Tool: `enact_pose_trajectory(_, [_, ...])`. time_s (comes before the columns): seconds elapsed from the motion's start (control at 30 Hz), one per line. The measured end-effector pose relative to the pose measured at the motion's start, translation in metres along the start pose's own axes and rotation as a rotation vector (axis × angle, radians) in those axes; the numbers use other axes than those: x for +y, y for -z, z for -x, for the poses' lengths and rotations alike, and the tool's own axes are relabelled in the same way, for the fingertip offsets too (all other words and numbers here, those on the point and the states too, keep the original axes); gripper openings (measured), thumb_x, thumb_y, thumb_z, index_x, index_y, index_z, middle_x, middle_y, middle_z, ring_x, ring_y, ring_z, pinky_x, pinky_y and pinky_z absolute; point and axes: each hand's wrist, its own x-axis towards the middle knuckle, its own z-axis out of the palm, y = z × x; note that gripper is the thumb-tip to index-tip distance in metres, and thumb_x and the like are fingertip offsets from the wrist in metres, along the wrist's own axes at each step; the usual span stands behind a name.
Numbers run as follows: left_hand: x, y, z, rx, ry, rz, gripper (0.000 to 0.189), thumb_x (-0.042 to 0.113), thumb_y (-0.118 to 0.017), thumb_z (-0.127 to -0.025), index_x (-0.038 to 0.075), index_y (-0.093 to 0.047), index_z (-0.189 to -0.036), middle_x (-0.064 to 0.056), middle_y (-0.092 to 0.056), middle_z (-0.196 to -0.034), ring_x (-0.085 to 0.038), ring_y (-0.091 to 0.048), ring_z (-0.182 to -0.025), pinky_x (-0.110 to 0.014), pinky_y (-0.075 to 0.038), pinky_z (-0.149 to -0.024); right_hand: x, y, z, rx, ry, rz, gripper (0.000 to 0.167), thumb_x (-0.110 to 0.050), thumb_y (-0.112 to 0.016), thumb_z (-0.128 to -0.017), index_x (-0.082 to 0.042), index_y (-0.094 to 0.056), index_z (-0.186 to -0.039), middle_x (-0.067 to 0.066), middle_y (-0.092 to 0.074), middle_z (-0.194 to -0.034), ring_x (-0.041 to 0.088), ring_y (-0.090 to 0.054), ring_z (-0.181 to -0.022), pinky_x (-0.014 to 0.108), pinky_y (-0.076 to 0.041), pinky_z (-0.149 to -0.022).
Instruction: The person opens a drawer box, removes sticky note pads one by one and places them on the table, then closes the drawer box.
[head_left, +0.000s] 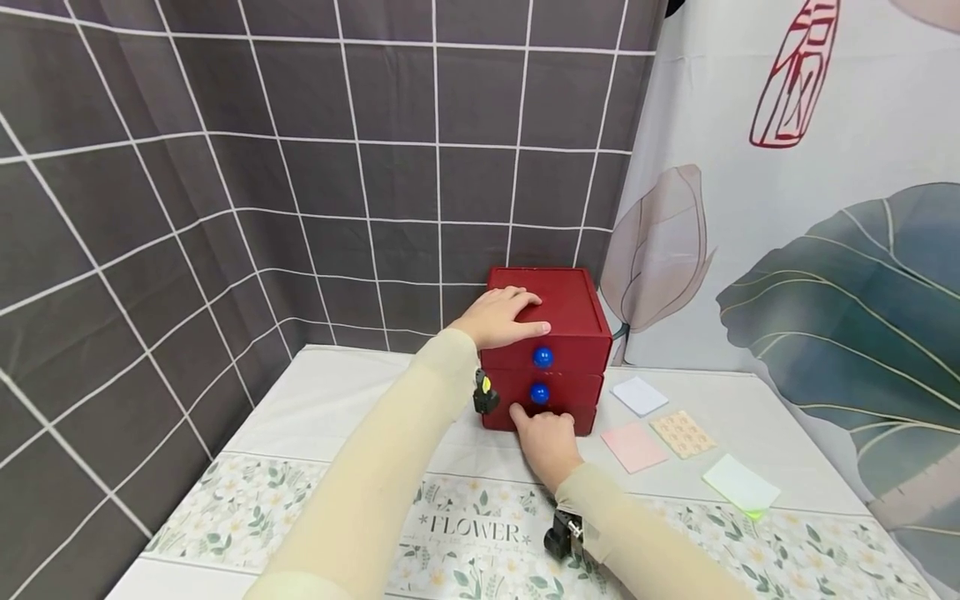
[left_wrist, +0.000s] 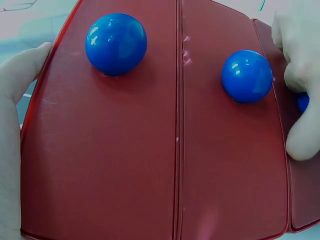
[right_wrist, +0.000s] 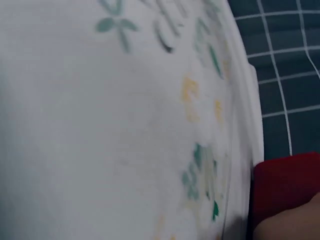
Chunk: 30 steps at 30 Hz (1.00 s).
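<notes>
A dark red drawer box [head_left: 558,302] stands at the back of the table, with blue ball knobs on its fronts. My left hand [head_left: 501,318] rests on its top, fingers spread and thumb over the front edge. The top knob [left_wrist: 116,44] and middle knob [left_wrist: 247,76] are untouched. Lower down, my right hand [head_left: 549,446] pinches the bottom drawer's knob [left_wrist: 303,101], mostly hidden by the fingers. The bottom drawer looks closed or nearly so. Only a bit of the right hand shows in the right wrist view, beside the red box [right_wrist: 285,185].
Right of the box lie a white sticky-note pad [head_left: 639,396], a pink pad [head_left: 633,447], a patterned pad [head_left: 682,434] and a pale green pad [head_left: 741,483]. A flowered cloth [head_left: 255,500] covers the table. A dark gridded curtain [head_left: 390,183] hangs close behind the box.
</notes>
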Motion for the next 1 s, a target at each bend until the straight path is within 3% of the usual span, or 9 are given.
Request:
enact_pose_trajectory(0.2, [0.004, 0.002, 0.001, 0.003, -0.010, -0.005, 0.066, 0.059, -0.051, -0.096, 0.022, -0.045, -0.151, -0.004, -0.041, -0.155, -0.022, -0.035, -0.144, -0.043, -0.021, -0.123, -0.009, 0.006, -0.001, -0.066, -0.029, 0.104, 0.018, -0.006, -0.063, -0.095, -0.012, -0.046, -0.096, 0.017, -0.063, -0.066, 0.033, -0.064, -0.059, 0.055, -0.057, -0.062])
enact_pose_trajectory(0.37, [0.006, 0.003, 0.001, 0.004, -0.015, -0.002, 0.066, 0.058, -0.052, -0.096, 0.022, -0.045, -0.151, -0.004, -0.042, -0.154, -0.022, -0.035, -0.144, -0.043, -0.021, -0.123, -0.014, 0.009, -0.004, -0.162, -0.044, 0.196, 0.018, -0.009, -0.063, -0.096, -0.012, -0.045, -0.100, 0.021, -0.063, -0.067, 0.032, -0.058, -0.052, 0.055, -0.059, -0.065])
enact_pose_trajectory(0.53, [0.006, 0.003, 0.001, 0.008, -0.008, 0.001, 0.066, 0.058, -0.052, -0.096, 0.022, -0.045, -0.151, -0.004, -0.041, -0.155, -0.022, -0.035, -0.144, -0.043, -0.020, -0.123, -0.015, 0.010, -0.005, -0.198, -0.048, 0.220, 0.019, -0.011, -0.063, -0.096, -0.012, -0.045, -0.101, 0.022, -0.062, -0.067, 0.031, -0.055, -0.051, 0.054, -0.059, -0.065])
enact_pose_trajectory(0.63, [0.005, 0.002, 0.001, 0.005, -0.006, 0.009, 0.066, 0.058, -0.052, -0.096, 0.022, -0.045, -0.151, -0.004, -0.040, -0.156, -0.023, -0.034, -0.144, -0.044, -0.020, -0.123, -0.012, 0.009, -0.004, -0.171, -0.052, 0.151, 0.020, -0.010, -0.065, -0.096, -0.013, -0.045, -0.100, 0.019, -0.063, -0.069, 0.031, -0.059, -0.057, 0.054, -0.058, -0.063])
enact_pose_trajectory(0.83, [-0.001, -0.001, 0.002, 0.021, -0.003, 0.034, 0.066, 0.057, -0.052, -0.097, 0.022, -0.045, -0.152, -0.004, -0.040, -0.157, -0.022, -0.034, -0.145, -0.044, -0.018, -0.124, 0.005, 0.007, -0.003, -0.108, 0.005, -0.105, 0.017, -0.016, -0.068, -0.093, -0.016, -0.053, -0.101, 0.005, -0.057, -0.059, 0.024, -0.061, -0.056, 0.040, -0.050, -0.046])
enact_pose_trajectory(0.9, [-0.004, -0.003, 0.007, 0.053, -0.020, 0.090, 0.065, 0.055, -0.052, -0.098, 0.021, -0.044, -0.152, -0.005, -0.038, -0.158, -0.022, -0.032, -0.147, -0.044, -0.018, -0.124, 0.016, 0.006, -0.001, -0.113, 0.058, -0.211, 0.019, -0.020, -0.069, -0.092, -0.018, -0.056, -0.105, -0.002, -0.052, -0.056, 0.019, -0.059, -0.054, 0.035, -0.046, -0.044])
enact_pose_trajectory(1.0, [-0.012, -0.008, 0.018, 0.123, -0.049, 0.261, 0.062, 0.048, -0.052, -0.101, 0.019, -0.039, -0.155, -0.007, -0.030, -0.163, -0.024, -0.028, -0.149, -0.047, -0.023, -0.122, 0.040, 0.006, 0.005, -0.138, 0.199, -0.361, 0.025, -0.019, -0.069, -0.090, -0.021, -0.058, -0.113, -0.009, -0.045, -0.054, 0.011, -0.051, -0.049, 0.029, -0.041, -0.044])
